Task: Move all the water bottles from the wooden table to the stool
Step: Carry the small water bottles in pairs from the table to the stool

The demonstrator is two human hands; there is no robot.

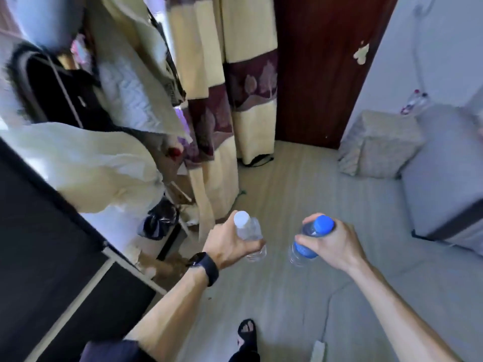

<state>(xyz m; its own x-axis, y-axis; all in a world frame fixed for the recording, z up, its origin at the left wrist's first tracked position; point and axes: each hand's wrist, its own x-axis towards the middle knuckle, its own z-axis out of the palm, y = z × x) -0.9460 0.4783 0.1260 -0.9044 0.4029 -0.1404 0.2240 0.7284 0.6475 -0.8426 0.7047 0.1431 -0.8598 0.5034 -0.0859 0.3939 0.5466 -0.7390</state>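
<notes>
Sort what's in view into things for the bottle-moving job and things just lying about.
Job: white-capped bottle, held in the left hand; blue-capped bottle, held in the right hand.
Lying about: patterned curtain, black plastic bag, grey cushion, brown door.

A cream and maroon leaf-patterned curtain point(227, 82) hangs to the pale wood-grain floor point(300, 194) beside a dark red-brown wooden door point(321, 69). A crumpled black plastic bag point(160, 218) lies at left; a grey patterned cushion point(379, 142) sits by the right wall.
</notes>
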